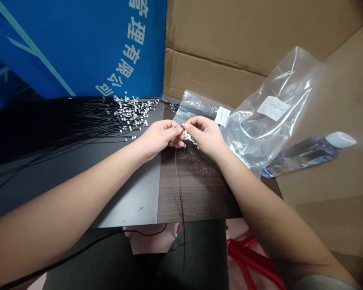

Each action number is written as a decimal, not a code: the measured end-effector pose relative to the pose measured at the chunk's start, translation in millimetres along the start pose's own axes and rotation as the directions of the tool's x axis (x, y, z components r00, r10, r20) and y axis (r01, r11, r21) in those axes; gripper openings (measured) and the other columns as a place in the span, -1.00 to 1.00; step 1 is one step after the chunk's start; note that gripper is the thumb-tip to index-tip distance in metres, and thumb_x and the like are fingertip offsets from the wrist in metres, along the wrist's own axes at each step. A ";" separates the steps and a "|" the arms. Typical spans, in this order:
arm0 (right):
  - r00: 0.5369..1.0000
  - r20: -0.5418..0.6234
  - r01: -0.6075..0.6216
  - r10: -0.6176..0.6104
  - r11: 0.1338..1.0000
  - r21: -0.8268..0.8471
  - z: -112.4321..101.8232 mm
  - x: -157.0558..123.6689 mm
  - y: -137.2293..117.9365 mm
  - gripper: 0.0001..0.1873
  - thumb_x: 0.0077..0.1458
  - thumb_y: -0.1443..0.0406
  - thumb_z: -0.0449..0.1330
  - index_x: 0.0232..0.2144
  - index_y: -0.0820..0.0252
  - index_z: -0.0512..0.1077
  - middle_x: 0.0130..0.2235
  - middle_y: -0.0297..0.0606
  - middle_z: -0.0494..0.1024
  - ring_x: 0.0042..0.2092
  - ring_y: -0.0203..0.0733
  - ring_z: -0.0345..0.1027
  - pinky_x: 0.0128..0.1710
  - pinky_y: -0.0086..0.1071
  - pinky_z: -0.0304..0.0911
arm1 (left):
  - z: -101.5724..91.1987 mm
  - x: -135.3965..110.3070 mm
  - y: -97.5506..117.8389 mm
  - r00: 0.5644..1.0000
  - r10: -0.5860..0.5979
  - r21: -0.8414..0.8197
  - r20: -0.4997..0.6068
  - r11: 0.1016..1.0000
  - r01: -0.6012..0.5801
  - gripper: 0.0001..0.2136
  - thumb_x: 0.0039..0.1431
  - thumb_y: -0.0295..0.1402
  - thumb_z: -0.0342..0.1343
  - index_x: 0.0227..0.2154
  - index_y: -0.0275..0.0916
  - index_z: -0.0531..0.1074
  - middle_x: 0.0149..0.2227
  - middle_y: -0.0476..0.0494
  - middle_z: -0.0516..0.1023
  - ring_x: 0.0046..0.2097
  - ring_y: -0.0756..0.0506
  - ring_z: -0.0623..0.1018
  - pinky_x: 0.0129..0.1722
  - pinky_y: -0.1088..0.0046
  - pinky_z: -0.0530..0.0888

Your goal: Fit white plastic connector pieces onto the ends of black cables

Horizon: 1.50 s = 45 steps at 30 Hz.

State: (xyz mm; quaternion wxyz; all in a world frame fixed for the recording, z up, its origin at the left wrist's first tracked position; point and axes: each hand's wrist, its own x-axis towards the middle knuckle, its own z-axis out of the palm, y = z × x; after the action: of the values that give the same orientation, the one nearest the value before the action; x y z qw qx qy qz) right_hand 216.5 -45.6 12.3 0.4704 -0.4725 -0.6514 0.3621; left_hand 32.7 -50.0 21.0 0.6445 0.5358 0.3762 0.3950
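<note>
My left hand (161,139) pinches a thin black wire (178,181) close to its upper end, and the rest of it hangs down over the table edge towards my lap. My right hand (208,135) meets it fingertip to fingertip, thumb and forefinger closed on what looks like a small white connector at the wire's end; the fingers partly hide it. Under and between the hands lies a small heap of loose white connectors (191,139). To the left, a thick bundle of black wires (48,125) has white connectors (130,110) on its ends.
Behind the hands lies a small labelled plastic bag (196,105) with dark wires. A large clear bag (260,133) and a water bottle (308,155) on its side are at the right. A blue panel (87,44) and cardboard (218,36) wall the table (196,197).
</note>
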 end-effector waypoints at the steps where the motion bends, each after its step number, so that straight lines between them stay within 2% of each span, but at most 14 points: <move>1: 1.000 -0.015 -0.001 0.001 1.000 -0.009 -0.7 0.2 0.0 -0.81 0.17 0.16 0.30 -0.36 0.15 0.49 -0.35 -0.32 0.55 -0.30 -0.23 0.36 -0.22 -0.27 0.29 | -0.3 -0.4 0.3 1.000 -0.016 0.003 0.006 1.000 0.016 -0.87 0.24 -0.35 0.23 -0.38 -0.24 0.42 -0.34 -0.10 0.57 -0.36 -0.02 0.61 -0.19 0.31 0.60; 9: 0.993 -0.116 -0.015 0.017 1.000 0.018 -8.2 5.2 2.3 -0.86 0.20 0.20 0.28 -0.36 0.13 0.45 -0.42 -0.36 0.42 -0.37 -0.26 0.23 -0.31 -0.30 0.23 | -2.8 2.1 1.6 1.000 -0.021 0.129 -0.011 0.991 0.022 -0.85 0.20 -0.37 0.22 -0.46 -0.19 0.41 -0.49 -0.04 0.40 -0.53 0.01 0.41 -0.49 0.38 0.36; 14: 0.973 -0.228 0.029 -0.039 0.998 -0.047 -16.5 12.7 9.2 -0.82 0.26 0.17 0.22 -0.34 0.12 0.46 -0.39 -0.33 0.46 -0.35 -0.24 0.29 -0.27 -0.28 0.28 | -28.6 -4.9 35.4 0.991 0.037 0.392 -0.126 0.920 0.015 -0.96 0.18 -0.39 0.22 -0.37 -0.20 0.48 -0.52 -0.02 0.34 -0.53 0.02 0.28 -0.49 0.40 0.24; 16: 0.950 -0.299 0.054 -0.090 0.991 -0.124 -22.4 15.9 13.1 -0.84 0.26 0.20 0.21 -0.36 0.12 0.46 -0.37 -0.31 0.50 -0.31 -0.21 0.34 -0.24 -0.26 0.30 | -47.8 -13.4 60.8 0.972 0.123 0.634 -0.200 0.773 0.033 -0.91 0.23 -0.34 0.19 -0.26 -0.22 0.54 -0.51 -0.01 0.39 -0.49 0.04 0.31 -0.39 0.39 0.30; 18: 0.935 -0.334 0.062 -0.121 0.981 -0.181 -28.1 18.5 17.1 -0.85 0.24 0.24 0.22 -0.38 0.13 0.47 -0.36 -0.29 0.52 -0.31 -0.20 0.36 -0.23 -0.25 0.30 | -71.8 -21.7 88.9 0.948 0.237 0.890 -0.214 0.448 0.089 -0.77 0.29 -0.23 0.18 -0.19 -0.29 0.60 -0.37 -0.02 0.52 -0.32 0.05 0.44 -0.13 0.33 0.37; 20: 0.930 -0.344 0.057 -0.129 0.976 -0.211 -31.9 19.9 20.5 -0.86 0.22 0.26 0.23 -0.39 0.14 0.49 -0.37 -0.27 0.54 -0.31 -0.18 0.38 -0.23 -0.23 0.30 | -101.1 -26.0 114.4 0.943 0.246 0.973 -0.222 0.124 0.197 -0.61 0.37 -0.15 0.02 -0.06 -0.33 0.61 -0.27 0.02 0.50 -0.08 -0.03 0.54 0.07 0.17 0.31; 22: 0.928 -0.352 0.039 -0.121 0.972 -0.233 -32.8 20.3 22.6 -0.86 0.22 0.27 0.23 -0.40 0.15 0.50 -0.37 -0.27 0.56 -0.31 -0.17 0.40 -0.22 -0.23 0.30 | -136.6 -24.6 132.0 0.935 0.228 0.953 -0.272 -0.074 0.295 -0.54 0.39 -0.12 -0.08 0.03 -0.29 0.60 -0.25 0.03 0.48 0.01 -0.13 0.57 0.12 0.10 0.34; 26: 0.932 -0.347 0.007 -0.100 0.965 -0.261 -30.2 19.5 23.7 -0.85 0.21 0.26 0.23 -0.40 0.16 0.53 -0.37 -0.27 0.58 -0.31 -0.16 0.41 -0.22 -0.24 0.31 | -212.0 -15.0 132.6 0.968 0.222 0.963 -0.119 -0.212 0.167 -0.48 0.39 0.05 -0.04 -0.06 -0.29 0.61 -0.18 -0.10 0.57 -0.13 -0.13 0.54 0.10 0.10 0.49; 29: 0.936 -0.338 0.008 -0.103 0.962 -0.272 -28.4 18.6 24.4 -0.84 0.21 0.24 0.22 -0.39 0.16 0.53 -0.38 -0.27 0.58 -0.32 -0.16 0.41 -0.23 -0.24 0.30 | -236.6 -15.6 109.4 0.970 0.237 0.961 -0.044 -0.257 0.107 -0.31 0.45 0.17 -0.18 -0.03 -0.38 0.59 -0.08 -0.15 0.54 0.00 -0.18 0.51 0.18 -0.01 0.45; 31: 0.935 -0.334 0.016 -0.120 0.955 -0.297 -27.0 17.4 24.9 -0.82 0.22 0.23 0.21 -0.40 0.15 0.52 -0.39 -0.27 0.58 -0.33 -0.17 0.40 -0.24 -0.25 0.28 | -221.8 -20.3 90.7 0.927 0.367 0.948 -0.079 -0.261 0.184 -0.44 0.50 0.00 -0.12 0.07 -0.42 0.55 0.07 -0.27 0.50 0.13 -0.38 0.49 0.20 -0.25 0.39; 34: 0.936 -0.312 0.049 -0.165 0.936 -0.348 -22.2 14.2 23.8 -0.81 0.24 0.22 0.19 -0.39 0.13 0.52 -0.37 -0.26 0.58 -0.31 -0.15 0.40 -0.23 -0.24 0.26 | -154.2 -26.5 63.4 0.790 0.610 0.976 -0.066 -0.125 0.177 -0.63 0.47 -0.29 -0.05 0.11 -0.36 0.54 0.15 -0.33 0.51 0.24 -0.44 0.43 0.24 -0.22 0.33; 38: 0.957 -0.239 0.065 -0.167 0.921 -0.384 -10.3 14.2 15.5 -0.80 0.26 0.20 0.18 -0.35 0.14 0.53 -0.33 -0.25 0.61 -0.26 -0.11 0.44 -0.20 -0.24 0.29 | -33.6 -26.4 24.4 0.823 0.463 0.906 0.330 0.088 -0.413 -0.75 0.41 -0.29 0.04 -0.11 -0.23 0.62 -0.11 -0.19 0.66 -0.03 -0.19 0.61 -0.01 0.25 0.49; 40: 0.978 -0.157 0.059 -0.137 0.905 -0.422 -3.4 22.6 8.4 -0.82 0.26 0.21 0.19 -0.31 0.14 0.56 -0.31 -0.25 0.64 -0.26 -0.11 0.47 -0.19 -0.24 0.31 | 9.8 -26.0 3.7 0.757 0.374 0.768 0.536 0.157 -0.622 -0.74 0.45 -0.26 0.03 -0.22 -0.19 0.62 -0.23 -0.11 0.67 -0.16 -0.13 0.62 -0.13 0.31 0.47; 45: 0.990 0.138 0.117 -0.021 0.664 -0.738 18.7 79.6 -3.9 -0.77 0.29 0.28 0.17 -0.26 0.15 0.65 -0.19 -0.13 0.72 -0.14 0.03 0.55 -0.12 -0.19 0.34 | 34.9 -31.3 -31.2 0.616 0.454 0.630 0.644 0.142 -0.763 -0.69 0.48 -0.23 0.02 -0.31 -0.22 0.59 -0.35 -0.08 0.63 -0.31 -0.08 0.58 -0.24 0.31 0.42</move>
State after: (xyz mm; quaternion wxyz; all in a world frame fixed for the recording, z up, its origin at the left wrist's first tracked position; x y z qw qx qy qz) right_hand 188.8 28.8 31.9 0.2106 -0.5761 -0.7864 0.0739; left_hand 55.0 -95.9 -2.9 0.0988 0.9399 0.1618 0.2841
